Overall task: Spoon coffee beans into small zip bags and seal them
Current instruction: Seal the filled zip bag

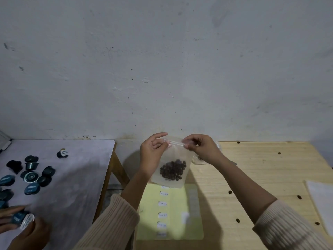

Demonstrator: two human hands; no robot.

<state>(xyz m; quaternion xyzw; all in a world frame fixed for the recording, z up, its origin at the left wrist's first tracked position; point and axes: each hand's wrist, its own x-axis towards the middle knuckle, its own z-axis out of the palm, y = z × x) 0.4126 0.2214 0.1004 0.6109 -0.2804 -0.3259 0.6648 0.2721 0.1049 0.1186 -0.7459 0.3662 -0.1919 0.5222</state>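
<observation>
A small clear zip bag (177, 154) hangs upright in the air in front of me, with a clump of dark coffee beans (172, 170) in its lower half. My left hand (152, 150) pinches the left end of the zip strip between thumb and fingers. My right hand (200, 147) pinches the right end of the same strip. The bag's bottom edge hangs just above a pale yellow sheet (178, 219) with several small white labels on it. No spoon is visible.
The light wooden table (261, 174) holds a white paper (320, 201) at the right edge and crumpled clear plastic (199, 159) behind my right hand. A grey-topped table (77, 177) at left carries several dark coffee capsules (31, 175); another person's hands (23, 230) hold one.
</observation>
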